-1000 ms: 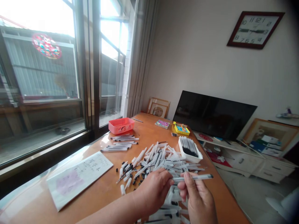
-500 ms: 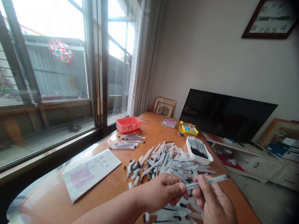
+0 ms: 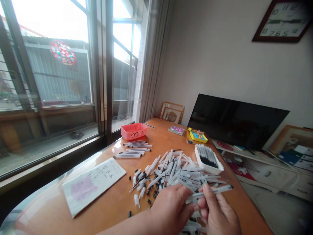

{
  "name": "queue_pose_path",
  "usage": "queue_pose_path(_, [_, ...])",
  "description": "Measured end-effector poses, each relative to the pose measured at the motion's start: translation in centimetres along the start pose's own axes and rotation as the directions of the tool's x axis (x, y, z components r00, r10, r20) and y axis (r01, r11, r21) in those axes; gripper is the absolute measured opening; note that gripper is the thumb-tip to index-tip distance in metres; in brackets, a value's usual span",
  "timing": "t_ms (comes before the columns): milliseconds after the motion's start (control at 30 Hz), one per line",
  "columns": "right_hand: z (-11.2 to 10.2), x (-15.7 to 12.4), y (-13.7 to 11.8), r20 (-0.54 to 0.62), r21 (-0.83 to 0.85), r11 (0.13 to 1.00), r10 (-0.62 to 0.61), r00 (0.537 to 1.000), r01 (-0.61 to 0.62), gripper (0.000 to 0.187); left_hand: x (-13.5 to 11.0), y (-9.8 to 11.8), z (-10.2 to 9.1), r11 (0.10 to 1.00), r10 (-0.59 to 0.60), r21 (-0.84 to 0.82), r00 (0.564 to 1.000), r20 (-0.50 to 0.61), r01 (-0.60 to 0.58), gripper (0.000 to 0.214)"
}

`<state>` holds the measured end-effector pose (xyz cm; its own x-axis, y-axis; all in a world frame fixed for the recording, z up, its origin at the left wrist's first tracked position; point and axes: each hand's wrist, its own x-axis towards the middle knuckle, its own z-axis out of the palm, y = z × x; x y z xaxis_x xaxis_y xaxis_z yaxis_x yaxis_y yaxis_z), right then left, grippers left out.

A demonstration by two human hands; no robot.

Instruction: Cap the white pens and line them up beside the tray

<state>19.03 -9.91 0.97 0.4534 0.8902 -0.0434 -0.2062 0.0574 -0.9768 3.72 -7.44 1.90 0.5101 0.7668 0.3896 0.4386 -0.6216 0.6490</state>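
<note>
Both my hands hold one clear pen (image 3: 215, 191) with a black tip, level above the wooden table (image 3: 166, 140). My left hand (image 3: 171, 209) pinches its left end and my right hand (image 3: 217, 215) grips it near the middle. Just beyond them lies a big heap of clear pen barrels, caps and small black parts (image 3: 171, 169). A white tray (image 3: 208, 159) with several dark-tipped pens stands at the heap's far right.
A row of finished pens (image 3: 133, 150) lies near a pink box (image 3: 134, 130). A notebook (image 3: 94, 184) lies at the left. A yellow box (image 3: 197, 135) and a small book (image 3: 176, 130) sit at the far end. A television (image 3: 234, 120) leans against the wall.
The camera tilted up and then slightly down. Both hands kept hold of the pen, which has dropped a little toward the heap.
</note>
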Motion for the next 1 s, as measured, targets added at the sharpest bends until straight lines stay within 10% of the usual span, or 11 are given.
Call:
queue_pose_path(167, [0.2,0.3,0.5,-0.005,0.070,0.996,0.049,0.999,-0.048,0.053,0.1,-0.5,0.8,0.914,0.118,0.395,0.992,-0.048,-0.090,0.022])
queue_pose_path(400, [-0.2,0.1,0.5,-0.008,0.052,0.998,0.027,1.000,-0.026,0.053,0.3,-0.7,0.7,0.871,0.209,0.459,0.978,-0.025,-0.175,0.019])
queue_pose_path(700, [-0.5,-0.3,-1.0,0.043,-0.015,1.000,0.017,0.999,-0.016,0.056,0.3,0.8,-1.5,0.965,-0.051,-0.248,0.989,0.141,0.085,0.044])
queue_pose_path(1000, [-1.3,-0.1,-2.4,0.097,0.077,0.997,-0.007,0.995,-0.001,0.045,0.5,-0.1,-1.6,0.489,-0.119,-0.717,0.853,0.509,0.496,0.056])
